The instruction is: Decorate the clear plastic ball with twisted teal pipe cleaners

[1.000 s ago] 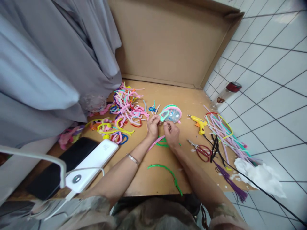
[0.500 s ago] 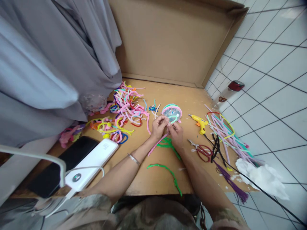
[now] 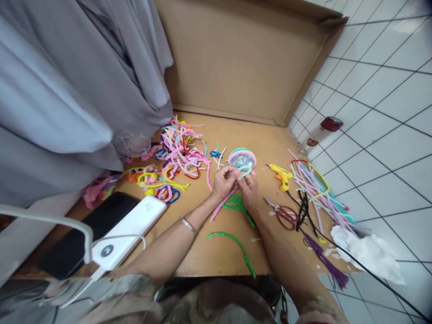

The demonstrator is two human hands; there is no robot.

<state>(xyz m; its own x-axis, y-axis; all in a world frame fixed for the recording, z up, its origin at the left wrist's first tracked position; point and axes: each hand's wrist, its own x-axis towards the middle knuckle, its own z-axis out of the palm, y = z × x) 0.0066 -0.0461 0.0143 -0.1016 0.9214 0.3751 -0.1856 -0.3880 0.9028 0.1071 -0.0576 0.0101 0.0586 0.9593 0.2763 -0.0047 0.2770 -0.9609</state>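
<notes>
My left hand [image 3: 224, 183] and my right hand [image 3: 248, 190] meet at the fingertips over the middle of the table, both closed in a pinch. Between them they grip a mint-green pipe cleaner [image 3: 248, 168] whose free part bends in a small curve. A pink pipe cleaner [image 3: 221, 208] slants down from beneath the hands; whether fingers hold it cannot be seen. Just behind stands a round clear piece [image 3: 241, 159] rimmed with pink and green pipe cleaner. Green pipe cleaners [image 3: 236, 203] lie under my wrists, and a curved green one [image 3: 236, 243] lies nearer me.
To the right are a yellow glue gun [image 3: 281, 175], red-handled scissors [image 3: 285, 216], a bundle of pipe cleaners [image 3: 312, 189], a purple tassel [image 3: 324, 256] and a bottle [image 3: 319, 135]. A colourful pile [image 3: 182, 148], a white power bank [image 3: 131, 229] and a black phone [image 3: 91, 234] lie left.
My hands stay together with only small finger movement. The mint-green curve has shifted slightly, and the pink pipe cleaner's lower end has moved a little to the right.
</notes>
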